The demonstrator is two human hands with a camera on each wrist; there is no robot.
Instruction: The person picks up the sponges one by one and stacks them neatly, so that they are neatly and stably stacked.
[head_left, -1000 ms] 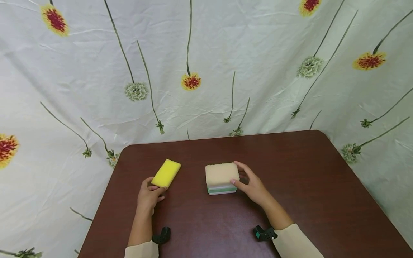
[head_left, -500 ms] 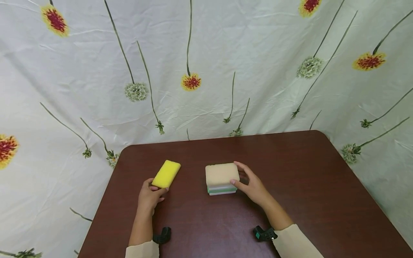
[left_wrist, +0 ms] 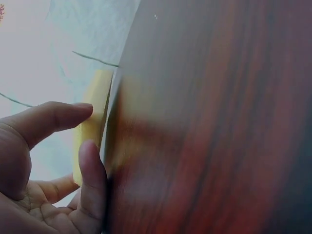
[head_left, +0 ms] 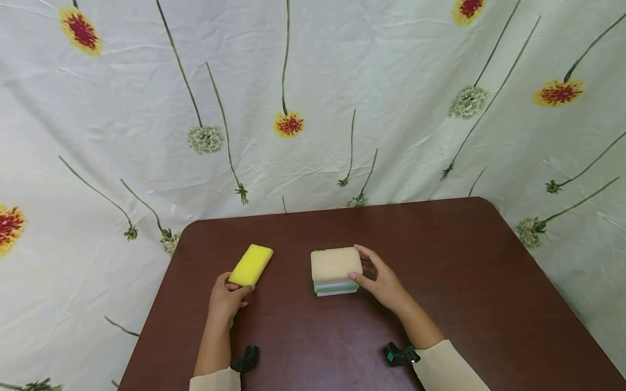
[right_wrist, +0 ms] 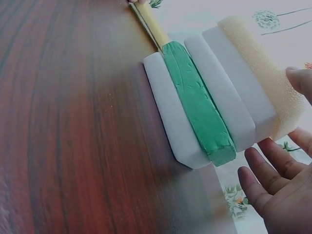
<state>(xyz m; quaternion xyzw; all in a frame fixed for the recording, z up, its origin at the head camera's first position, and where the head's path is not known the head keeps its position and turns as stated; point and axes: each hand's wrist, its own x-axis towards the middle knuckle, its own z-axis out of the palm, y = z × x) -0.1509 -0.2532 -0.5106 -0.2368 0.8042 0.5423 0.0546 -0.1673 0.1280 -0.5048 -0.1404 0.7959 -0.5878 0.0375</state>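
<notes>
In the head view, my left hand (head_left: 226, 300) holds a yellow sponge (head_left: 251, 265) on the left of the table, thumb on its near end. From the left wrist, the yellow sponge (left_wrist: 95, 117) appears edge-on close to the tabletop, with a thin dark underside. My right hand (head_left: 386, 283) grips the right end of a beige sponge (head_left: 335, 264), the top of a stack. Beneath it, the right wrist view has white blocks (right_wrist: 219, 87) and a green block (right_wrist: 197, 105), with another white block (right_wrist: 173, 117) at the bottom. Its lower fingers (right_wrist: 253, 187) stay loosely extended.
A dark reddish-brown table (head_left: 313, 342) with rounded far corners carries everything. Behind it hangs a pale cloth (head_left: 391, 70) printed with flowers. Each wrist wears a dark strap, one by the left sleeve (head_left: 215, 380), one by the right sleeve (head_left: 450, 369).
My left hand and the yellow sponge have shifted slightly toward me. The right hand and the stack stay where they were.
</notes>
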